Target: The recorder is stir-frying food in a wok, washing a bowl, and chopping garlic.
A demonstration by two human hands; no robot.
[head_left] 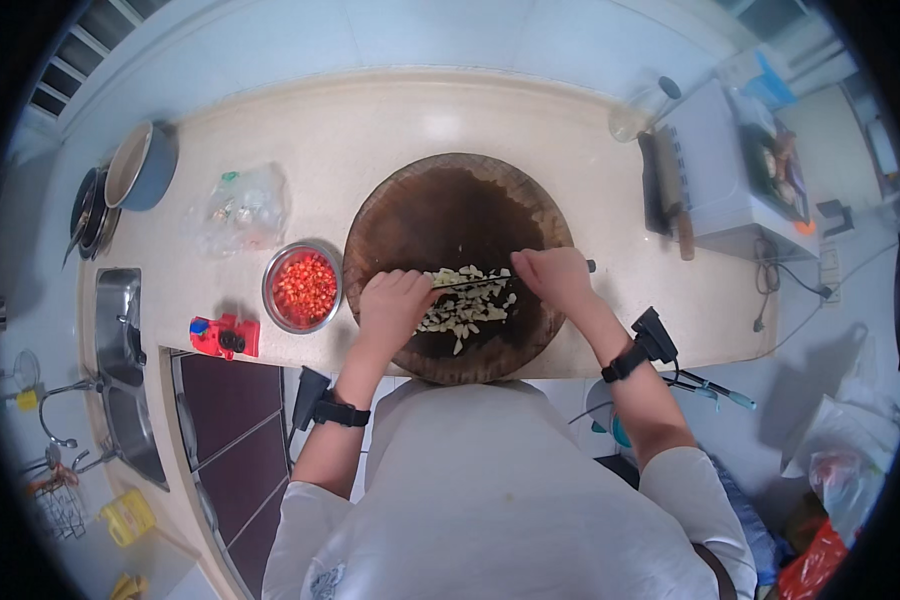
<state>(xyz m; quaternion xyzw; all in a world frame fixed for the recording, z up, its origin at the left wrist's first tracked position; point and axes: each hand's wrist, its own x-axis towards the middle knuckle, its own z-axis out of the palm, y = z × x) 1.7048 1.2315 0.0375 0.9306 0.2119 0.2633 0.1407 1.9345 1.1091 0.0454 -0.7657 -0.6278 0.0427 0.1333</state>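
A round wooden chopping block (450,191) stands at the counter's front edge, right before me. Chopped pale pieces that look like garlic (461,315) lie scattered across its near half. Over them I see a kitchen knife (471,283) nearly edge-on, so its blade face is hidden. My right hand (559,279) grips its handle, whose dark end pokes out to the right. At the blade's other end, my left hand (396,306) has its fingers bent down over the tip. Left of the block, a round bowl (268,309) holds chopped red chillies (306,289).
A clear plastic bag (244,210) and a red device (229,337) lie left on the counter (307,127). Farther left are a pot (144,169) and a double sink (131,420). At right, a cleaver (654,187) and a wooden-handled tool (685,232) lean against a white appliance (720,165).
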